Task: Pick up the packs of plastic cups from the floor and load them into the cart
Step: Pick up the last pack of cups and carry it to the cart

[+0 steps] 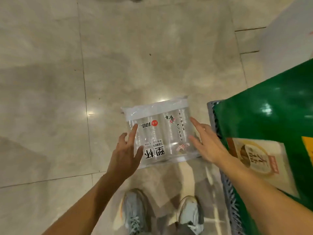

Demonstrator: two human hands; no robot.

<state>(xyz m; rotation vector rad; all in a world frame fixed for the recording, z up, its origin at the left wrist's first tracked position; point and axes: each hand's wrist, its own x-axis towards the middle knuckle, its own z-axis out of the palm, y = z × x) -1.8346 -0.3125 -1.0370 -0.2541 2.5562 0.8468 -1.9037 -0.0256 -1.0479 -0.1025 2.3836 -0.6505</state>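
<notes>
A clear plastic pack of stacked cups with black printed letters [158, 133] lies flat on the beige tiled floor [50, 82], just beside the grey cart [213, 119] that carries a large green bag [264, 116]. The left hand [126, 153] and the right hand [205, 145] are at the two sides of the pack, fingers spread, not closed on it. Two grey sneakers [135, 212] stand below.

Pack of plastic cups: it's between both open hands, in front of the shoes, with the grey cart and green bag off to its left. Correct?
Not quite. In the head view the pack of plastic cups sits between the open left hand and right hand, in front of the shoes, but the grey cart and green bag are to its right, not left.
</notes>
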